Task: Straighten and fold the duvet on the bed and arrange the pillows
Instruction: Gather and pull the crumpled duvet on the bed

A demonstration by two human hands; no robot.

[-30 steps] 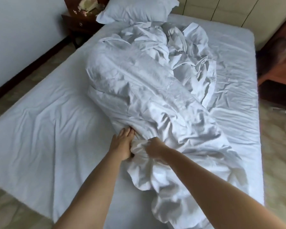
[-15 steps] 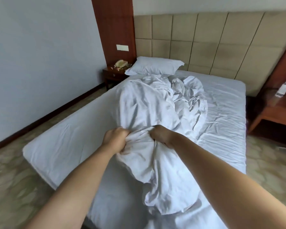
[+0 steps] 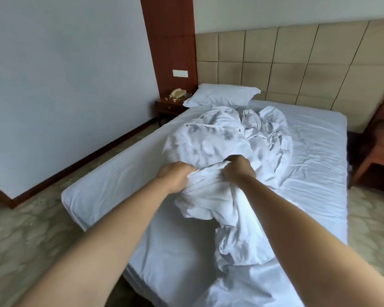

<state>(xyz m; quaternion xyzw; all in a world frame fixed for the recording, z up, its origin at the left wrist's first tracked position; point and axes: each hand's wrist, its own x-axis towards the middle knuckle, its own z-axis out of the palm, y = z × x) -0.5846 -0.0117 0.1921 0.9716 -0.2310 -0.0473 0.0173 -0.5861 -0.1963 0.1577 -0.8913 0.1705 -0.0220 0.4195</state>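
While both arms reach out over the bed [image 3: 315, 151], the left hand [image 3: 175, 175] and right hand [image 3: 237, 169] each have a tight grip on a bunched edge of the duvet [image 3: 208, 142], lifting it. The rest lies crumpled along the middle of the mattress. One pillow [image 3: 222, 94] sits at the headboard [image 3: 297, 63], beside a nightstand [image 3: 167, 106] with a phone [image 3: 177, 93].

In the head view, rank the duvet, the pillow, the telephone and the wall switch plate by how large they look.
1. duvet, crumpled, gripped by left hand and right hand
2. pillow
3 and 4. telephone and switch plate: they look alike, so no ranking. The duvet's near end gains from closeness.
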